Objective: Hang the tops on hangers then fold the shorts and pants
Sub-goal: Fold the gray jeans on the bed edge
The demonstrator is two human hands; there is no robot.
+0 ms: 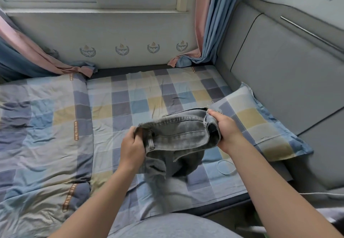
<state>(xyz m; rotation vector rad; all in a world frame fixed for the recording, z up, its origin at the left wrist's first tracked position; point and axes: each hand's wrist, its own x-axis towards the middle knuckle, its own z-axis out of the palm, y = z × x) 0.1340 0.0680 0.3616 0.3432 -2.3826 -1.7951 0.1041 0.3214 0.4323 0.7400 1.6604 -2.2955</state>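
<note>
A pair of grey denim shorts hangs in the air above the checked bed sheet, held by its waistband. My left hand grips the left end of the waistband. My right hand grips the right end, where the fabric is bunched. The lower part of the shorts droops, blurred, toward the sheet. No tops or hangers are in view.
A checked pillow lies to the right by the grey padded headboard. A folded checked quilt covers the bed's left side. A thin white cord loop lies on the sheet. Curtains hang at the window.
</note>
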